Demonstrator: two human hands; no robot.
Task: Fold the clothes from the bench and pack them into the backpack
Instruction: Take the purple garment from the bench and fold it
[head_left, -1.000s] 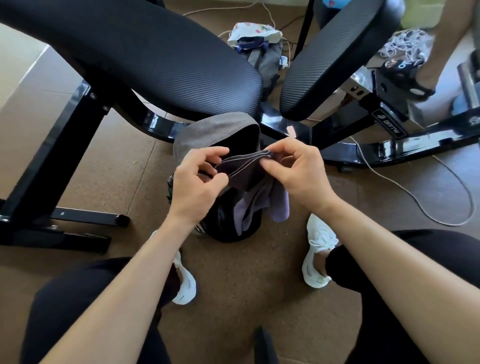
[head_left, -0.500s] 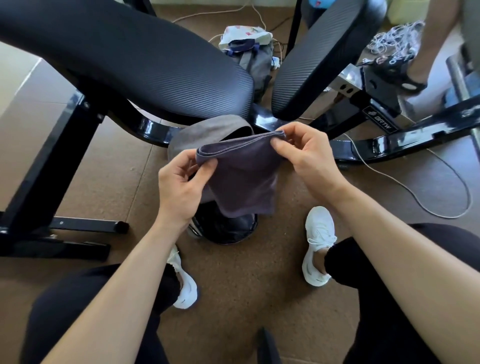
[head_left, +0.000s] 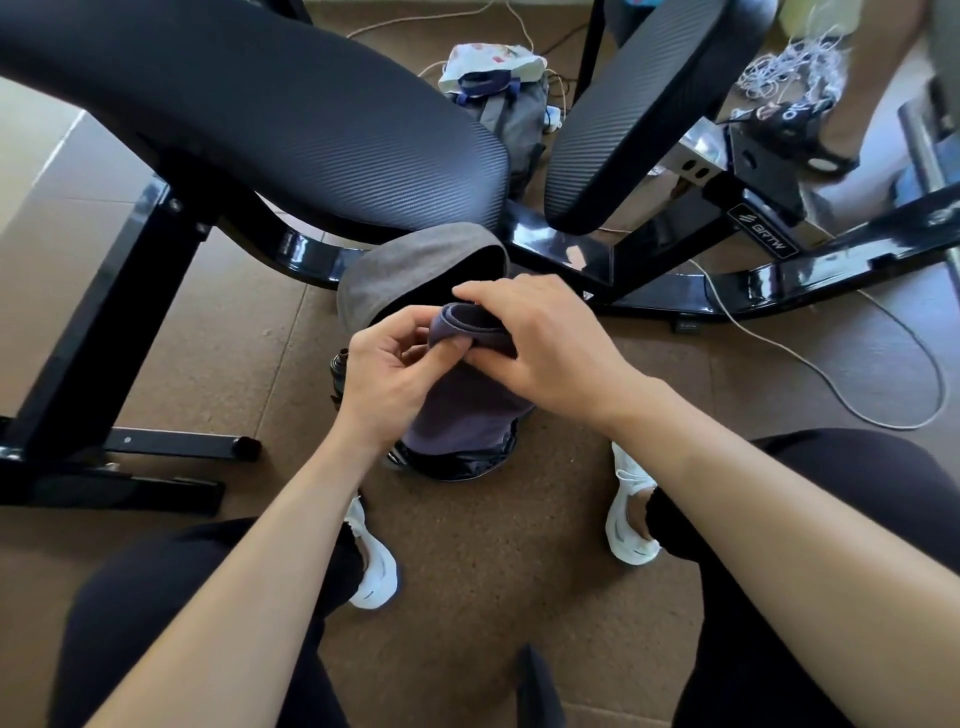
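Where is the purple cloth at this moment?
In the head view, the purple cloth is at centre, held by both hands, left and right, above the open backpack under the bench.

So the tally: two hands, left hand (head_left: 387, 376) and right hand (head_left: 540, 338), both at the middle of the shot. One purple cloth (head_left: 462, 410) between them. One backpack (head_left: 415, 270) just behind, toward 12 o'clock. Two bench pads, a big pad (head_left: 260, 109) at 10 o'clock and a smaller pad (head_left: 639, 98) at 1 o'clock. Two white shoes: left shoe (head_left: 371, 571) at 7 o'clock, right shoe (head_left: 631, 519) at 4. One white cord (head_left: 831, 384) at 3 o'clock. One grey bag (head_left: 504, 104) at 12, I think, it's half hidden. One sandal (head_left: 800, 130) at 2 o'clock.
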